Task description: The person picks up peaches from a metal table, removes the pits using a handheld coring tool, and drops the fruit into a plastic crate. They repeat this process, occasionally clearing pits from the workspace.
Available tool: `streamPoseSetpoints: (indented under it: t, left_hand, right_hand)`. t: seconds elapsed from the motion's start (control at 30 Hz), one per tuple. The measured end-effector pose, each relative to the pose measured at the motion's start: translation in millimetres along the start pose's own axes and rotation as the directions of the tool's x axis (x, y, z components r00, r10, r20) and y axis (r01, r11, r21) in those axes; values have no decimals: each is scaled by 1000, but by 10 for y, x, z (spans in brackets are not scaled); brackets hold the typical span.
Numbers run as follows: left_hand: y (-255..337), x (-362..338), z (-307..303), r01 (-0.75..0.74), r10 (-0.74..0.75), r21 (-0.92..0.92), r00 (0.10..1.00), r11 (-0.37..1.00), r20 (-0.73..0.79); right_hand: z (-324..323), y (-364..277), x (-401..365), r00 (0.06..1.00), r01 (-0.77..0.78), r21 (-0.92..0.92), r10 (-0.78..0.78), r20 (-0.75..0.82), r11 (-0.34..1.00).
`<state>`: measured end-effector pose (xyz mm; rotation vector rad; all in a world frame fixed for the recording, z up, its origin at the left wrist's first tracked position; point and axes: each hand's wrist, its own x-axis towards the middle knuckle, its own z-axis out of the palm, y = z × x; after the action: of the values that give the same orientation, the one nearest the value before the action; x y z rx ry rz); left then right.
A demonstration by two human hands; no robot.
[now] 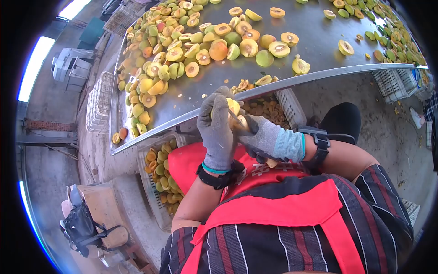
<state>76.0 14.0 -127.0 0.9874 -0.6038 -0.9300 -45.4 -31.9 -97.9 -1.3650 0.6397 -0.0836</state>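
My left hand (216, 130), in a grey glove, is closed around a yellow halved stone fruit (233, 106) just in front of the table's near edge. My right hand (269, 139), gloved too, grips a small knife whose light wooden handle (272, 163) pokes out below the fist. Its thin metal blade (233, 118) meets the fruit, though the fingers partly hide it. Beyond my hands, the metal table (182, 98) bears many cut yellow-green fruit halves (248, 47), several with pits showing. Small scraps (242, 86) lie by the table edge.
Below the table, one crate (292, 107) stands by brown pits or scraps (264, 109). Another crate (153, 196) at my left holds fruit halves (166, 176). White crates (99, 102) stand beyond the table's left end. A black bag (82, 223) rests at lower left. Another person's foot (415, 118) shows at right.
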Motion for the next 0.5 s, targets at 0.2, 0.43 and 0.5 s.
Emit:
streamPoseSetpoints:
  t: [0.2, 0.43, 0.5]
  left_hand:
    - [-137, 4, 6, -85, 93, 72, 989, 994, -112]
    - [-82, -60, 75, -114, 117, 62, 992, 992, -55]
    - [-47, -42, 90, -30, 31, 36, 999, 999, -29]
  right_hand:
    - [75, 371, 133, 712, 298, -784, -674, -198, 545]
    - [27, 385, 212, 740, 520, -566, -668, -76, 640]
    - [1, 329, 131, 853, 350, -633, -514, -89, 691]
